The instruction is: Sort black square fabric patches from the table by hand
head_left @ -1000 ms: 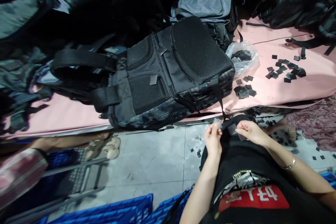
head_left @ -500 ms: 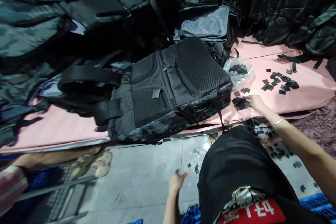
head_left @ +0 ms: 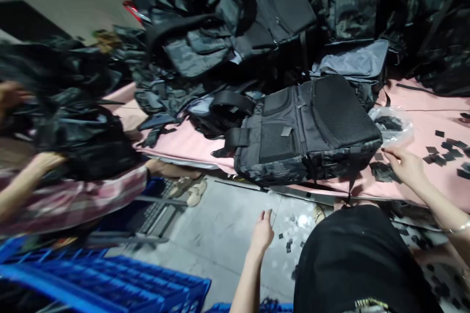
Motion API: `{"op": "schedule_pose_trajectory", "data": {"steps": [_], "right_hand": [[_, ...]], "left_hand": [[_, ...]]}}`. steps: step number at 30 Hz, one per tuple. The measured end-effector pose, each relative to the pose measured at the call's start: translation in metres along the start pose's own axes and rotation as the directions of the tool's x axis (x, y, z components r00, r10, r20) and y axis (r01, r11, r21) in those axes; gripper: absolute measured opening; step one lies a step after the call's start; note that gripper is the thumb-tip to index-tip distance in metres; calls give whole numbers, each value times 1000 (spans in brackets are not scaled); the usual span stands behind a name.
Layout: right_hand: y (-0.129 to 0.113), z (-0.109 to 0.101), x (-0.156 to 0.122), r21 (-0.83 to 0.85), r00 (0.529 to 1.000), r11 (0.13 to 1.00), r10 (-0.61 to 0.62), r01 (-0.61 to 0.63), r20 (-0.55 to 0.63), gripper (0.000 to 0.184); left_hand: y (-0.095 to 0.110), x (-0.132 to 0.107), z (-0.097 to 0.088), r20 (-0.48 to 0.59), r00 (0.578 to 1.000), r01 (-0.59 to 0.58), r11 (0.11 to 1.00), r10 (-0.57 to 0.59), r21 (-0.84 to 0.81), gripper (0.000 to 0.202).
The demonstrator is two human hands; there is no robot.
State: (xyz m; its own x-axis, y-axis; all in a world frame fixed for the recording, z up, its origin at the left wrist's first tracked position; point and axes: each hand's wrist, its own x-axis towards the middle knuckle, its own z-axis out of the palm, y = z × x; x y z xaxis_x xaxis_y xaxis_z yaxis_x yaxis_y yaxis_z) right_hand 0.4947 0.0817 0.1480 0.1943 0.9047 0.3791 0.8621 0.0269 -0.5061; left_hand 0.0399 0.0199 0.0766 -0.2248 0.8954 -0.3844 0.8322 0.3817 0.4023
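My right hand (head_left: 406,166) is above the pink table cover, thumb and fingers pinched together. A small dark piece, apparently one of the black squares, shows at the fingertips. Just below the hand lies a pile of black squares (head_left: 384,172). Over the floor, my left hand (head_left: 263,231) hangs with its fingertips apart and nothing in it. A large black backpack (head_left: 304,129) with camouflage sides lies flat, its mesh-padded back facing up. One small grey square (head_left: 286,131) rests on its mesh. Beside the backpack, a clear plastic bag (head_left: 393,124) holds more black squares.
More camouflage bags (head_left: 279,10) are heaped along the back. Scattered black squares (head_left: 448,149) lie on the pink cover (head_left: 176,144) at right, others on the floor. At left a co-worker's hand (head_left: 47,161) is at a dark bag; a blue crate (head_left: 110,279) stands below.
The view has swung left, bringing in the co-worker and the blue crate. My right hand has gone from the pile of squares to just above it, near the backpack's edge.
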Motion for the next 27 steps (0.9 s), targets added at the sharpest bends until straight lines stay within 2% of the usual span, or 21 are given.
{"op": "schedule_pose_trajectory", "data": {"steps": [2,3,4,6,7,9,11,13,16,18,20,22,23,24,25,26,27], "right_hand": [[-22,-7,-5,51,995,997,-56,60,-84,25],[-31,-11,-9,78,990,994,-73,82,-122,24],[-39,-14,-15,107,985,989,-87,103,-150,24],[-50,-17,-26,166,980,980,-81,111,-181,24],[-54,-18,-33,197,982,975,-65,100,-176,24],[-59,-16,-47,255,992,965,-26,57,-123,25],[-63,-13,-62,311,999,950,-4,18,-46,26],[-64,-9,-77,361,1000,933,5,-12,20,27],[-61,-5,-97,401,995,913,41,-74,90,28],[-58,-3,-106,423,989,897,80,-126,126,29],[-56,0,-110,465,979,865,123,-185,162,30],[-60,1,-108,536,962,802,176,-263,209,32],[-65,1,-106,580,949,755,197,-307,247,33],[-71,0,-103,628,935,696,203,-347,291,34],[-80,-2,-100,683,923,626,188,-376,335,37],[-89,-5,-97,736,913,551,146,-395,380,39],[-99,-9,-94,791,910,468,75,-394,408,43]], "left_hand": [[29,-4,-29,65,990,-106,965,125,-240,27],[44,-8,-45,68,977,-163,909,204,-384,21],[60,-12,-61,18,961,-231,833,277,-502,20],[95,-16,-92,-216,919,-391,688,330,-611,26],[113,-15,-105,-310,888,-460,674,339,-579,29],[148,-4,-126,-446,815,-554,722,368,-416,30],[180,17,-136,-534,772,-535,806,346,-252,34],[204,42,-139,-498,785,-462,883,368,-77,43],[223,70,-134,-390,835,-393,917,387,69,40],[225,77,-132,-401,826,-400,913,397,80,31],[221,73,-132,-470,787,-430,902,399,46,23],[216,57,-130,-560,748,-476,875,355,-81,18],[213,45,-126,-585,746,-513,835,319,-198,17],[212,30,-120,-576,766,-544,766,287,-342,19],[211,13,-110,-524,808,-551,663,271,-507,23],[210,-6,-98,-414,857,-515,539,307,-667,27],[211,-25,-84,-251,888,-418,447,386,-791,31]]}}
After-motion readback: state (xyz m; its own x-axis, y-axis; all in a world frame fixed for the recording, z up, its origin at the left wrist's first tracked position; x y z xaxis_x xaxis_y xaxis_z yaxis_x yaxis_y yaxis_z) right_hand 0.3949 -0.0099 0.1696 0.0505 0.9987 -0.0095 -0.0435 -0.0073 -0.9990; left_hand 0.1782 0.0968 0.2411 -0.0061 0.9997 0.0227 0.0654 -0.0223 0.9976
